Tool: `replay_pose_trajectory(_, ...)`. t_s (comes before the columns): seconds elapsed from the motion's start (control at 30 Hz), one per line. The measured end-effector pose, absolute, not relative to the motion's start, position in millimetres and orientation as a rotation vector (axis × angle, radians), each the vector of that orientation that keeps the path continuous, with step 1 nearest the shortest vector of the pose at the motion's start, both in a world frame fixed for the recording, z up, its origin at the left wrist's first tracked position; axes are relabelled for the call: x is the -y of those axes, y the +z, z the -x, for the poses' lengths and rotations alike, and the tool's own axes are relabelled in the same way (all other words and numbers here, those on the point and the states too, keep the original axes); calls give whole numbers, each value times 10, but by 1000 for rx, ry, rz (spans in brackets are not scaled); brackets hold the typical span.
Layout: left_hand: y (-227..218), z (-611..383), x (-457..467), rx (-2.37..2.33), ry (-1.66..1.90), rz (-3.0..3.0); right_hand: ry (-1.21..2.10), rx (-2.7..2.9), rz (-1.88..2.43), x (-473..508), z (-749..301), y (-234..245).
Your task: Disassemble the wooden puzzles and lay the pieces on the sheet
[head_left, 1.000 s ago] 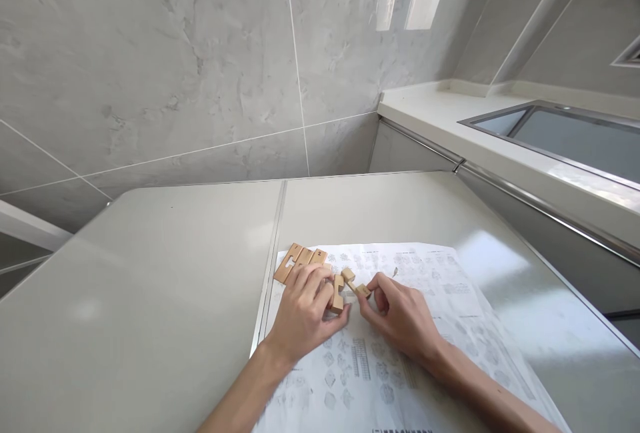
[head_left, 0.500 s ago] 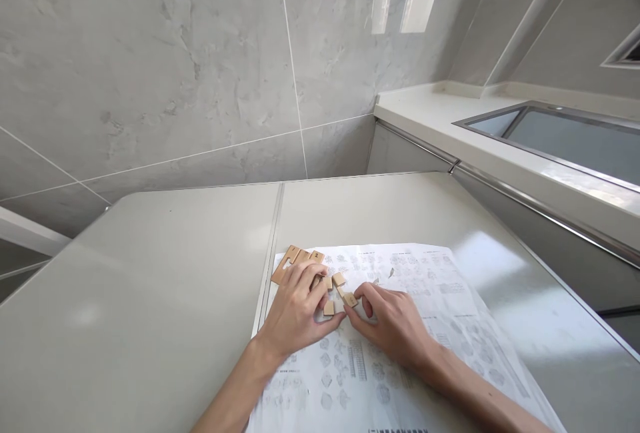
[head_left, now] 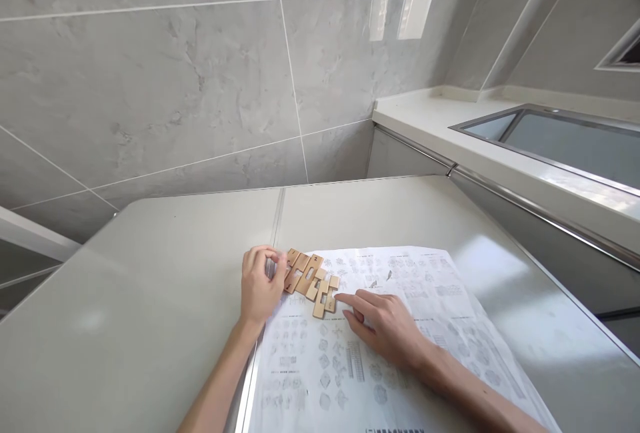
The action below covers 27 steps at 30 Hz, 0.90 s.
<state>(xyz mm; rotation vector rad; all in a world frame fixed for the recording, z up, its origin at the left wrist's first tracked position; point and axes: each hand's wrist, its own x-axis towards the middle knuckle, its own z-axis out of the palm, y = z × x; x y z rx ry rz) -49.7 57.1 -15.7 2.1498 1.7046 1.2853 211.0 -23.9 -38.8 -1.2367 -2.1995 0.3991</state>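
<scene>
My left hand point(head_left: 261, 284) is at the left end of a row of flat wooden puzzle pieces point(head_left: 301, 269). Its fingers are curled in towards the thumb, and the fingertips cover that edge, so I cannot see what is between them. The pieces are darker wood, slotted, some marked with numbers such as 2. Against their lower right side lie several smaller, paler wooden pieces point(head_left: 320, 301) with notches, set close together. My right hand point(head_left: 387, 323) is to the right, its index finger stretched out to the edge of a pale piece and its thumb apart below.
A large printed sheet point(head_left: 360, 366) with small diagrams lies under the pieces, on a pale glossy table point(head_left: 165, 300) with a seam. Two small dark flecks lie on the sheet. Beyond are a grey tiled wall point(head_left: 150, 86) and a white counter point(head_left: 415, 110) with a sink point(head_left: 560, 140).
My left hand has moved left off the pale pieces to the end of the numbered row. The pale pieces now sit closer together. My right index finger has straightened out of its pinch.
</scene>
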Motion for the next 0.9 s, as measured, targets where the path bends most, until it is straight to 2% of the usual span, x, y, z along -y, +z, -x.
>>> replay_pose_trajectory(0.23,-171,604,-624,-1757,1323,-1510,454,2158,1243,236,-2113,-391)
replay_pose_trajectory(0.53,-126,579,-592,-1722,1279,-1472,653,2021,1317,239,-2121,-380)
replay_pose_trajectory(0.9,-202,596,-624,-1746,1238,-1546,675,2015,1308,244,-2127,-385)
